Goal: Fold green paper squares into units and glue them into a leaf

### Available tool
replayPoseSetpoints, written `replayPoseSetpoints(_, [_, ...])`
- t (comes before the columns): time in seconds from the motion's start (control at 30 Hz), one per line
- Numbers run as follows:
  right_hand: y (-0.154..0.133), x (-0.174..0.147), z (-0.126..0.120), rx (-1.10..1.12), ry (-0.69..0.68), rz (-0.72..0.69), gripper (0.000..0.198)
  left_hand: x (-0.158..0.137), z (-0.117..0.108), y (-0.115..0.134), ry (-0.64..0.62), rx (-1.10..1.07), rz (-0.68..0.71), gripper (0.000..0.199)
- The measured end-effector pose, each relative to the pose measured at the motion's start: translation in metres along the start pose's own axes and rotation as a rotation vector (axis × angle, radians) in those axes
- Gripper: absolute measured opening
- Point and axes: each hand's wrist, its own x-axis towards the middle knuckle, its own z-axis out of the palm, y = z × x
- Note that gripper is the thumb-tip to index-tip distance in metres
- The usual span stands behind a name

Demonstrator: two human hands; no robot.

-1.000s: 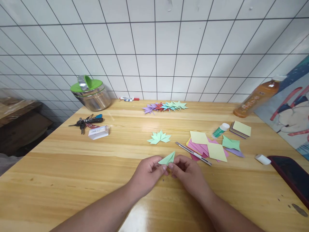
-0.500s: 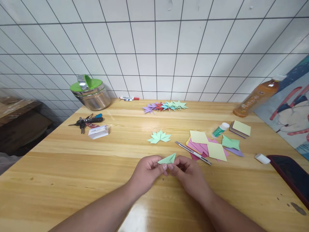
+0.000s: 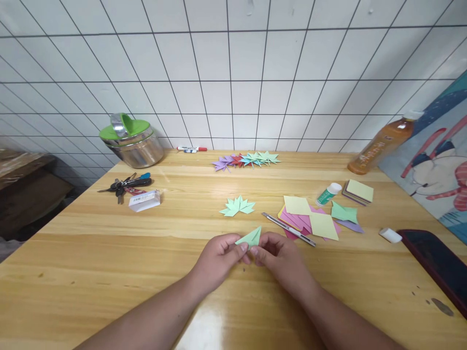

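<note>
Left hand (image 3: 219, 255): gripping the near left side of the paper, thumb on top, fingers curled underneath.
Right hand (image 3: 284, 253): pinching the near right corner, thumb close beside the other thumb; its grip under the paper is hidden.
Folded green paper (image 3: 249, 237): between the two hands' fingertips, one point aimed away from them.
Crease: this looks like setting a fold; best to match the edges first, then press outward from the middle, one thumb anchoring while the other slides.
Point: needs a light touch, since squeezing could blunt it.
Green fan-shaped piece (image 3: 237, 206): just beyond the hands, handy for comparing angles.
Utility knife (image 3: 288, 229): just beyond the right hand; knuckles should stay clear.
</note>
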Motion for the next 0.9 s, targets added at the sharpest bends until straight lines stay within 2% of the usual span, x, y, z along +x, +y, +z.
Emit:
replayPoseSetpoints(0.4, [-0.0018,-0.0001,0.0014,-0.026,0.045,0.012,0.028,0.0000,0.0066,-0.0034,0.104,0.114,-0.006,0.031])
replayPoseSetpoints(0.57, [-0.0040,0.0002,0.0002,0.005,-0.001,-0.033,0.023,-0.0002,0.0040,-0.0040,0.089,0.169,-0.002,0.031])
replayPoseSetpoints(0.73, [-0.0019,0.0020,-0.0017,0.015,0.104,0.015,0.031,-0.0019,0.0032,-0.0026,0.041,0.157,0.012,0.030])
replayPoseSetpoints(0.9, [0.0037,0.0032,-0.0007,-0.039,0.161,-0.009,0.032,-0.0012,0.0057,-0.0036,0.036,0.129,0.000,0.029])
